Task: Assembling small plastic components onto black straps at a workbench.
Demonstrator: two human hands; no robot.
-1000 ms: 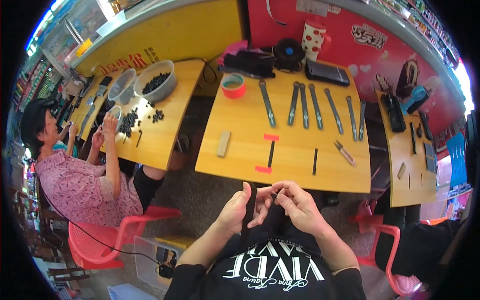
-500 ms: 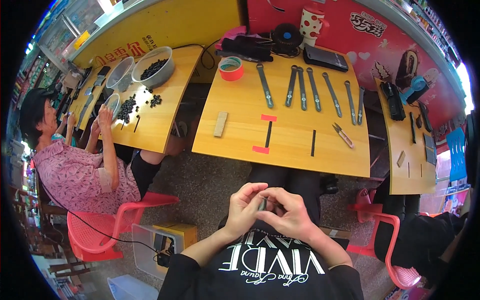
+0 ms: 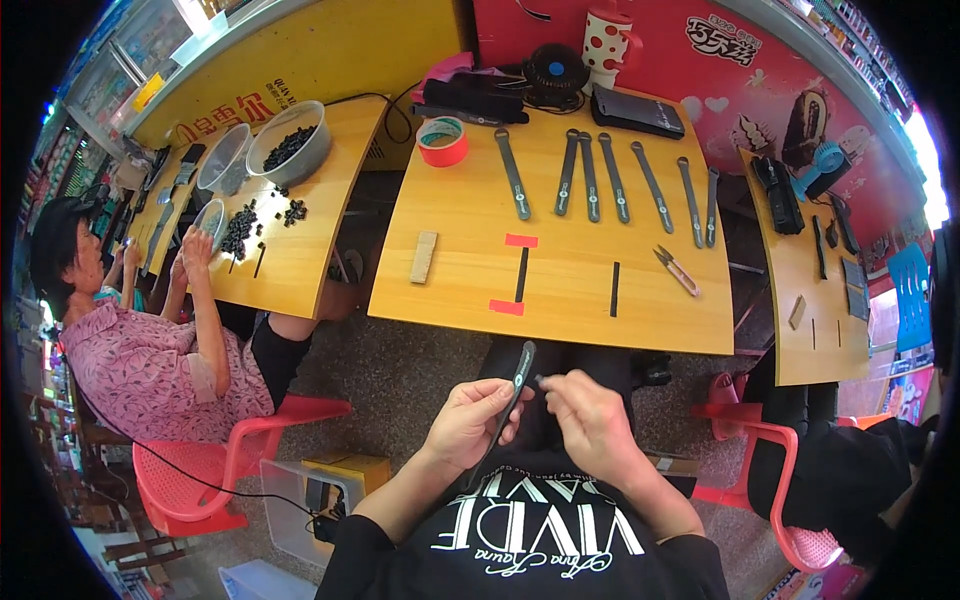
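Note:
Above my lap, in front of the table's near edge, my left hand [image 3: 472,418] grips a dark grey strap with a rounded end [image 3: 522,368]. The strap stands up slantwise from the fingers, its lower part running down toward my shirt. Just to the right, my right hand [image 3: 592,415] is closed in a pinch, with a small dark bit [image 3: 541,382] showing at its fingertips; its kind is too small to make out. Several similar grey straps [image 3: 512,175] lie spread on the wooden table [image 3: 450,290]. Thread snips [image 3: 679,272] rest toward the table's right side.
A wooden block [image 3: 423,257], a black strip between red tape pieces [image 3: 521,275], another black strip [image 3: 614,289] and a red tape roll [image 3: 443,142] lie on the table. Behind are a dark case [image 3: 637,111], a fan [image 3: 556,70] and a dotted cup [image 3: 604,45]. A co-worker [image 3: 150,350] sits left.
My hands have drawn apart from their earlier joined pose. The strap now points up from my left hand, while my right hand has moved slightly right.

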